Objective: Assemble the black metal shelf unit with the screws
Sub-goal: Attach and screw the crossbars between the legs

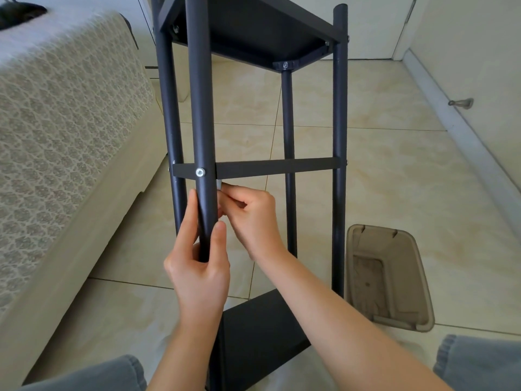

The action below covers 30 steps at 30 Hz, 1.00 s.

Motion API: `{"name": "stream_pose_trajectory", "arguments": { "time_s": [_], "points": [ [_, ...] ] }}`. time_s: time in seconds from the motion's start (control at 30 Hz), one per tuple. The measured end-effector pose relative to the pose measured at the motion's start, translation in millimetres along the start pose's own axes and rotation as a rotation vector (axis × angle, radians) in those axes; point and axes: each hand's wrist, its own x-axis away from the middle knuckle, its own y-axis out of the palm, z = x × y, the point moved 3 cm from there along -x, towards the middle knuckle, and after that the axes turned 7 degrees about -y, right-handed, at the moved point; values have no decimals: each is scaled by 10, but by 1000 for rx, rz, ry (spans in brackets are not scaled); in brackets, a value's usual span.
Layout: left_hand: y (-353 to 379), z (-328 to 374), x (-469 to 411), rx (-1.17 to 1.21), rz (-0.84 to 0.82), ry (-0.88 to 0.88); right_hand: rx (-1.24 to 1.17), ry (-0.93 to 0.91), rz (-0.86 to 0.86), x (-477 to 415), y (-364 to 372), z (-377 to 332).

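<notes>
The black metal shelf unit (339, 108) stands in front of me on round posts, with one black shelf (253, 29) fixed up high. A flat crossbar (276, 167) joins the posts lower down, held to the nearest post (198, 108) by a silver screw (200, 172). My left hand (201, 266) grips that post below the crossbar. My right hand (251, 213) is just behind the post, its fingers pinching a small pale part (219, 184) right under the crossbar. Another black panel (259, 334) lies on the floor beneath my arms.
A sofa (64, 108) with a patterned cover fills the left side. A tan plastic bin (386, 275) lies on the tiled floor to the right of the frame. A wall and a door with a doorstop (462, 103) run along the right. My knees show at the bottom.
</notes>
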Motion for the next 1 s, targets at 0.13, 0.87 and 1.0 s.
{"name": "stream_pose_trajectory", "arguments": {
  "time_s": [0.13,0.87,1.0],
  "points": [
    [4,0,-9,-10,5,0,-87,52,19,9,39,35],
    [35,3,56,14,-40,-23,183,20,-106,79,-346,-152],
    [51,11,62,8,-47,-2,212,-16,-125,37,-339,-235]
  ]
}}
